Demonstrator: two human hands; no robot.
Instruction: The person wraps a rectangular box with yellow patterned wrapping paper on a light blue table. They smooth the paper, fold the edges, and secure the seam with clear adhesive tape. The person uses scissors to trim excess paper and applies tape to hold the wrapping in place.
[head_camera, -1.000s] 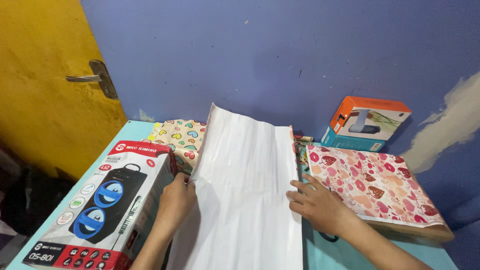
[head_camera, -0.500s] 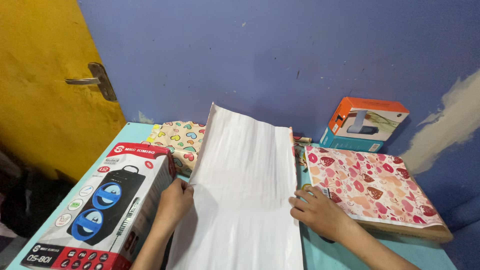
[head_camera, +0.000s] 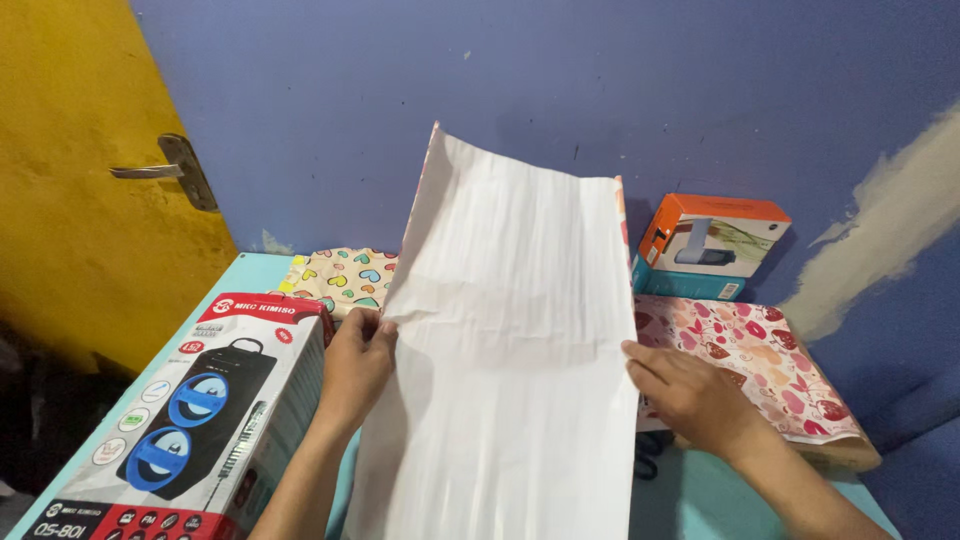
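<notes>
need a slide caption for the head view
Both hands, left hand and right hand, hold up a sheet of wrapping paper, white side showing, beside a speaker box on a turquoise table.

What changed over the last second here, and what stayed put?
Both hands, the left hand and right hand, raised the white paper sheet so its far edge stands higher against the wall. Each still grips a side edge. The speaker box and strawberry-patterned package stayed put.
</notes>
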